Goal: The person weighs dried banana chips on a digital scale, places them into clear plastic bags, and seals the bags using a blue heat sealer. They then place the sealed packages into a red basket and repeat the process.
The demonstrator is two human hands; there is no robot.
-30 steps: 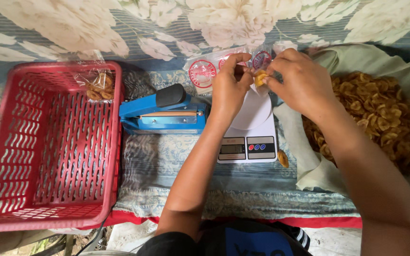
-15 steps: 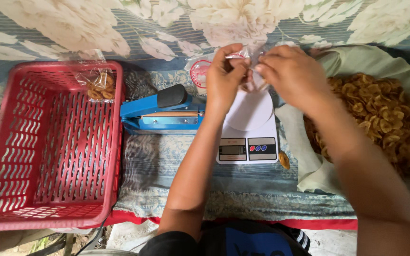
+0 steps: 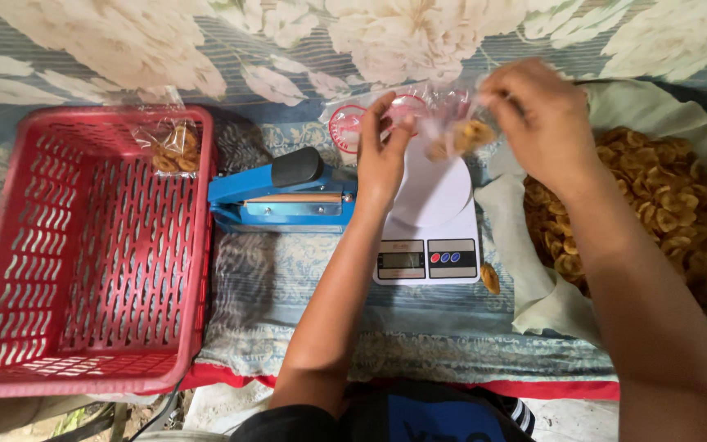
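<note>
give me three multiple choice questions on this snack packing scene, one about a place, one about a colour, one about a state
1. Where does the sealed packet of chips lie?
A. in the far corner of the red basket
B. on the white scale
C. on top of the sealer

2. What colour is the heat sealer?
A. green
B. blue with a black knob
C. yellow

3. What state is the small clear bag in?
A. lying flat in the basket
B. clamped in the sealer
C. held up over the scale by both hands, a few chips inside

Answers: 1 A, the packet sits inside the basket's far right corner. 2 B, its body is blue. 3 C, the left hand and the right hand hold it between them.
</note>
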